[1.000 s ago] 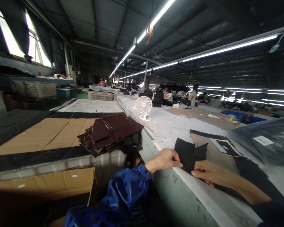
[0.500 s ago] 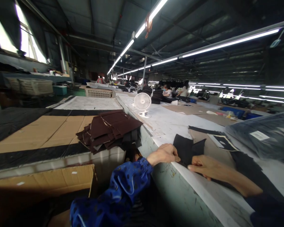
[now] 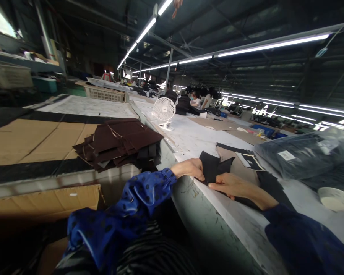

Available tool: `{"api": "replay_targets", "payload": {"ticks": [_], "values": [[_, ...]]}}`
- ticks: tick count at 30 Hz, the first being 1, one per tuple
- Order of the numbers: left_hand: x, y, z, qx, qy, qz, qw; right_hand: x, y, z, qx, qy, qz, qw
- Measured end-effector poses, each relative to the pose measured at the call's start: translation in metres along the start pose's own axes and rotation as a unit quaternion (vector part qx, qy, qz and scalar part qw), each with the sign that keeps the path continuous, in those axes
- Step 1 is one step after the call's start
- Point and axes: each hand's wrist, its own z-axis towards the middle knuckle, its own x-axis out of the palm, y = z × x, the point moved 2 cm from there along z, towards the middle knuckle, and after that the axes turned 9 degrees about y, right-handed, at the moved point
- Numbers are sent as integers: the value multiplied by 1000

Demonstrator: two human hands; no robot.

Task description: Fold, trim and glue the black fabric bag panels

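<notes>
A small piece of black cut fabric point(image 3: 215, 167) lies at the near edge of the long white cutting table point(image 3: 195, 141). My left hand point(image 3: 189, 168) pinches its left edge with fingers closed. My right hand point(image 3: 231, 185) grips its lower edge, thumb on top. Both my arms wear blue sleeves. More black fabric point(image 3: 271, 185) lies under and behind my right forearm.
A pile of dark brown cut pieces point(image 3: 119, 142) sits on the cardboard-covered table point(image 3: 31, 141) to the left. A white desk fan point(image 3: 164, 110) stands further up. A plastic-wrapped dark bundle point(image 3: 301, 152) and a white bowl point(image 3: 334, 198) are at right. Other people work far back.
The camera has tilted down and turned a little, so the scene shifted left and up. Both hands stay on the black fabric piece, with little movement.
</notes>
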Motion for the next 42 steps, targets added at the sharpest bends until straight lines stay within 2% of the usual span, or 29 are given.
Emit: {"api": "replay_targets", "payload": {"ticks": [5,11,19,23,26,30,36,39,42], "values": [[-2,-4,3,-22,47,12,999,0,1,9,50,6,12,999],[-3,-3,5,-24,61,19,998,-1,10,10,86,10,-4,996],[3,12,17,6,26,35,999,-4,19,12,110,37,30,993],[3,11,17,7,13,58,998,-9,27,10,110,60,53,991],[1,5,11,8,-16,74,997,-13,35,7,129,78,43,988],[3,0,-4,40,-90,76,992,-15,40,6,147,83,38,985],[17,17,-29,86,-160,59,982,-10,41,2,102,44,23,994],[28,25,-35,114,-194,55,973,-7,35,1,65,35,80,994],[40,24,-34,193,-231,64,951,-6,25,0,42,29,156,986]]}}
